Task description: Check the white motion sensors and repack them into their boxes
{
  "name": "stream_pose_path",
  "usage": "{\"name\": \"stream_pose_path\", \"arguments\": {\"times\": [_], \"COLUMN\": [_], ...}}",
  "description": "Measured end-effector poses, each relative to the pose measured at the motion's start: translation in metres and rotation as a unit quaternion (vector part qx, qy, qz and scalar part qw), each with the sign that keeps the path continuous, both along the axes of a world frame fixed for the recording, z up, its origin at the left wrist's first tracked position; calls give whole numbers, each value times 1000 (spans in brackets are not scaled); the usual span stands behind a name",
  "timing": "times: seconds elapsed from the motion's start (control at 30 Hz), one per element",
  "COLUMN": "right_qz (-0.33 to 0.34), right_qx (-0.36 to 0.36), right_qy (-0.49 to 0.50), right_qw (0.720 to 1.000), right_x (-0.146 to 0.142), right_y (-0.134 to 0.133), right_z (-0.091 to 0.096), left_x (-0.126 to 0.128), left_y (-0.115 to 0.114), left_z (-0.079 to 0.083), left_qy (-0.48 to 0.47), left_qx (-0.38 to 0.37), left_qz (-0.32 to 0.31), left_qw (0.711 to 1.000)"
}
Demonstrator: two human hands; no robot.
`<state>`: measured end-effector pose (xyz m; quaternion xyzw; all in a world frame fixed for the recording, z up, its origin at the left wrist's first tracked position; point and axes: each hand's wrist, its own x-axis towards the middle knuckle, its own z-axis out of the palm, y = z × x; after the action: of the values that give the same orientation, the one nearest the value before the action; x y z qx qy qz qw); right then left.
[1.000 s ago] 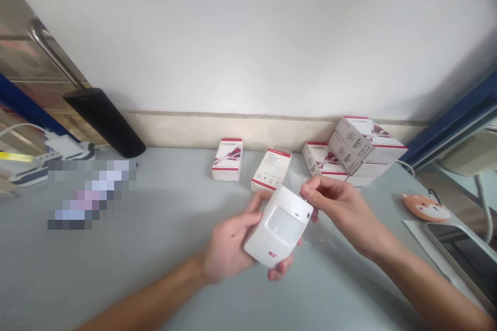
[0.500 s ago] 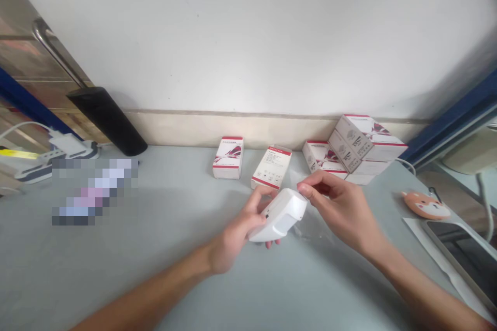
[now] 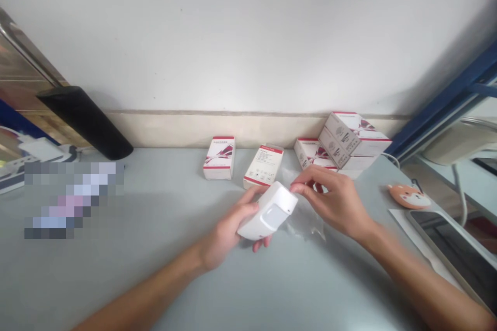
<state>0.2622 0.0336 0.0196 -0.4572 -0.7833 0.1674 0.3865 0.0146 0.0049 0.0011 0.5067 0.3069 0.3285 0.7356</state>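
Note:
My left hand (image 3: pixel 229 227) is wrapped round a white motion detector (image 3: pixel 258 225), which it holds tilted above the table with its lens window facing me. At the detector's right end, my right hand (image 3: pixel 336 196) has thumb and forefinger pinched together. Whatever is between those fingertips, if anything, is too small to make out. Beneath the right hand lies a clear plastic bag (image 3: pixel 306 225). Just behind the detector, a white and red detector box (image 3: pixel 264 163) lies on the table.
Another small box (image 3: pixel 219 158) stands further left, and several stacked boxes (image 3: pixel 349 139) are at the back right. On the right lie an orange animal-faced pouch (image 3: pixel 409 197) and a phone-like device (image 3: pixel 454 248). A black cylinder (image 3: pixel 89 124) leans at the back left, near a power strip (image 3: pixel 11 176).
The detector has turned in my left hand, so its lens window faces me more. My right hand stays pinched by its end. The whole view has shifted slightly.

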Motion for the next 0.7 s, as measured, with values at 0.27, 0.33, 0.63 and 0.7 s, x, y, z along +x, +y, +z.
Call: {"name": "stream_pose_path", "arguments": {"times": [0.27, 0.33, 0.63, 0.7], "right_qz": [-98, -115, -227, -219], "right_qx": [80, 102, 198, 211], "right_qy": [19, 18, 51, 23], "right_qw": [992, 988, 952, 952], "right_x": [29, 42, 97, 98], "right_y": [11, 15, 29, 30], "right_z": [23, 28, 40, 40], "left_x": [-2, -9, -42, -44], "left_y": [4, 9, 31, 34], "left_z": [17, 17, 23, 21], "left_qy": [-11, 16, 120, 120], "left_qx": [-16, -1, 23, 13], "left_qz": [-19, -37, -88, -80], "left_qw": [1000, 999, 989, 989]}}
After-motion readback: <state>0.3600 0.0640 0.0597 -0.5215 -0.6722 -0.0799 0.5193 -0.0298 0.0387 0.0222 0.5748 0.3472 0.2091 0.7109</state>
